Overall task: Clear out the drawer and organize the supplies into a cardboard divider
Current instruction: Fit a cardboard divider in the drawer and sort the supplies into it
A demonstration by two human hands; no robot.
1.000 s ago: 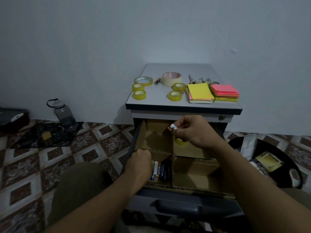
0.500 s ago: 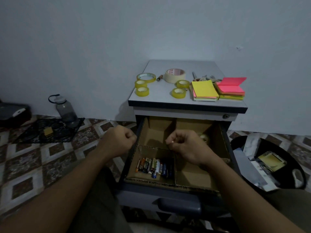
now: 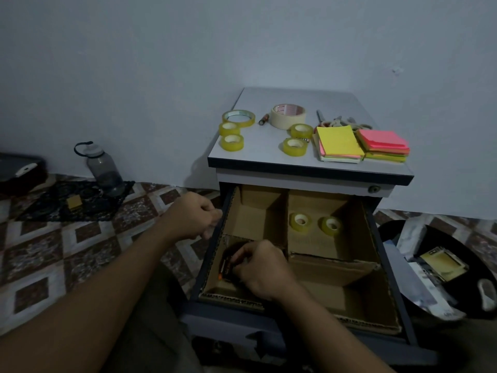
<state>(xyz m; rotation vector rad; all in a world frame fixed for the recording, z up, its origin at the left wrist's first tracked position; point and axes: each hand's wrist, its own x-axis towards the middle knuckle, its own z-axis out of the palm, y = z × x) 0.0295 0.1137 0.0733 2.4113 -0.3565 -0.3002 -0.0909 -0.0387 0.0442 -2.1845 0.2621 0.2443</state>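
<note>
The right hand (image 3: 258,267) had its fingers curled on the batteries (image 3: 224,268) in the cardboard divider's (image 3: 333,265) near-left compartment, where laying them flat and parallel would have served best, while the left hand (image 3: 193,215) was curled beside the drawer's (image 3: 228,324) left wall, whether holding anything unclear.

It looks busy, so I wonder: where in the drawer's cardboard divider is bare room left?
Bare: the back-left compartment, between the divider's left wall and centre partition, and the front-right compartment. Crowded: front-left, where the right hand handles batteries; back-right holds two tape rolls.
</note>
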